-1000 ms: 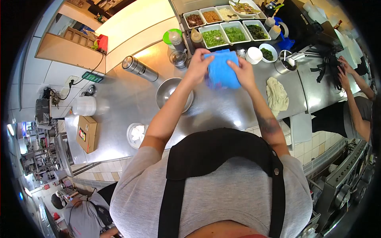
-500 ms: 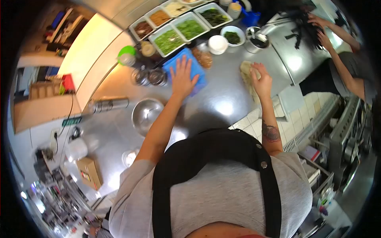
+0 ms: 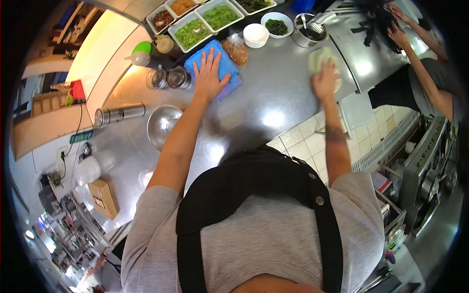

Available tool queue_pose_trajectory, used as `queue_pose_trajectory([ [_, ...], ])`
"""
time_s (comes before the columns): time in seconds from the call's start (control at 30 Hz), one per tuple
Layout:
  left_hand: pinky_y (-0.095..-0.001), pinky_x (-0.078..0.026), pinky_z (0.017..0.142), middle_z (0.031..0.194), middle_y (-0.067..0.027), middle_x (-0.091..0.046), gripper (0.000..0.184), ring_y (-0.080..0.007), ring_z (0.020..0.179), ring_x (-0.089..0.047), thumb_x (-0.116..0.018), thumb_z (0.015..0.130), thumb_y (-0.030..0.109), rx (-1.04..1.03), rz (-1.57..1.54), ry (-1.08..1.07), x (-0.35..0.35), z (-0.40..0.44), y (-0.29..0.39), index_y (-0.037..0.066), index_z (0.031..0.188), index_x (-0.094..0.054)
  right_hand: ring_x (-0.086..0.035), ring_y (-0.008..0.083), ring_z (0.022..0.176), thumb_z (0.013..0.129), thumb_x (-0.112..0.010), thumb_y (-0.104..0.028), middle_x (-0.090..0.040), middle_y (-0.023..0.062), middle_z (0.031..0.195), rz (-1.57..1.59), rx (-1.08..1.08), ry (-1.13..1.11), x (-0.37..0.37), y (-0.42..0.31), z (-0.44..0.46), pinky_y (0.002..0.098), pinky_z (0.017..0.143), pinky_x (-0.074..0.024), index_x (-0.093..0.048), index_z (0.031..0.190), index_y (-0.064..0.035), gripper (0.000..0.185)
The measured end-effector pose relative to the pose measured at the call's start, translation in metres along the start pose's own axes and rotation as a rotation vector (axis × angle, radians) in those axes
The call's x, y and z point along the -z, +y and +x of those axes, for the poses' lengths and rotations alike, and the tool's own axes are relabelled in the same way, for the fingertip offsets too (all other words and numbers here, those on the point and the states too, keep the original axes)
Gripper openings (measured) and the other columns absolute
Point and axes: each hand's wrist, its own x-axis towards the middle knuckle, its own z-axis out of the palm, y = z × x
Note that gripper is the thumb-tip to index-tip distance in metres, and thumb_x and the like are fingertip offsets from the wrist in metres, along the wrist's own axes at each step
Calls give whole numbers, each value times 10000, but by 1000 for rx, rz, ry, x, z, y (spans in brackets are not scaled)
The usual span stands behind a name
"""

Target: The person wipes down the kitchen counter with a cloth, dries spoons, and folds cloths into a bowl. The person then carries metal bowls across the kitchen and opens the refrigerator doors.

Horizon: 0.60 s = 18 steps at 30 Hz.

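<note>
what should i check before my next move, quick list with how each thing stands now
1. Left grip on the folded blue cloth: ok, palm down with fingers spread.
2. Right grip at the crumpled pale yellow cloth: ok, the hand is over it.
3. Whether the right grip is closed on that cloth: cannot tell, blurred.
4. Free space around the blue cloth: not ok, a clear plastic bag of brown bits lies right beside it.
5. Gap between the yellow cloth and the round metal pot holding utensils: cannot tell, they look very close.
6. Round shiny metal bowl apart from the blue cloth: ok.
</note>
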Motion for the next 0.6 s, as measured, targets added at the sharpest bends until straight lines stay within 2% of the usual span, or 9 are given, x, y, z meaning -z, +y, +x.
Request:
queue_pose_trajectory([
  [0.1,-599,-111,1063,1512,-85,-145,762,-323,1385,-129,-587,788,454,-9,-5,4,-3,2,-4,149,1413,-275,-173,375,1362,786,-573,-301,-215,139,1483,233,270,-215,22,-134,-78,603,1057,-113,-322,1404,-185,677],
  [0.17,-611,-118,1055,1513,-86,-142,752,-327,1386,-125,-572,804,466,-12,-1,-9,-5,0,-6,152,1416,-269,-238,327,1347,798,-583,-357,-297,94,1453,346,526,-374,48,-193,-124,590,1059,-140,-464,1300,-248,528],
  [0.27,-646,-129,1034,1511,-108,-141,745,-327,1388,-121,-572,804,477,5,113,22,1,-6,4,145,1410,-294,-344,308,1298,772,-637,-286,-430,51,1376,648,902,-565,60,-206,-159,591,1047,-168,-610,1098,-255,329],
  [0.33,-658,-121,1026,1505,-130,-147,713,-339,1385,-122,-588,798,459,77,135,132,18,-26,25,123,1378,-344,-374,313,1279,736,-667,-175,-466,39,1347,709,938,-658,58,-170,-158,578,1050,-175,-629,1029,-243,303],
  [0.37,-661,-119,1023,1497,-147,-158,703,-343,1383,-126,-616,785,418,112,55,191,32,-42,38,111,1363,-359,-372,315,1281,714,-666,-112,-458,64,1353,705,885,-684,68,-155,-142,556,1058,-174,-624,1063,-235,372],
  [0.4,-664,-116,1020,1489,-164,-168,694,-348,1380,-130,-644,772,377,138,-27,253,46,-65,51,99,1348,-375,-353,318,1298,711,-637,-48,-453,87,1359,491,828,-632,78,-134,-133,529,1072,-157,-612,1123,-203,441],
  [0.43,-659,-124,1018,1477,-179,-184,693,-354,1372,-149,-654,763,350,239,-35,306,61,-96,60,88,1341,-378,-315,326,1321,734,-590,-8,-428,107,1380,535,672,-532,71,-109,-125,522,1080,-135,-584,1188,-160,479],
  [0.5,-650,-141,1015,1452,-210,-215,692,-364,1354,-185,-676,743,296,415,-64,429,85,-149,69,66,1328,-384,-336,332,1302,811,-537,-108,-415,143,1374,177,564,-319,75,-65,-94,496,1022,-236,-483,1275,-106,466],
  [0.6,-586,-198,1029,1433,-234,-222,700,-398,1317,-219,-685,709,221,835,-73,736,92,-219,34,45,1314,-380,-323,328,1298,810,-551,-226,-392,137,1386,-58,262,-122,41,-29,-59,531,990,-243,-445,1293,-103,510],
])
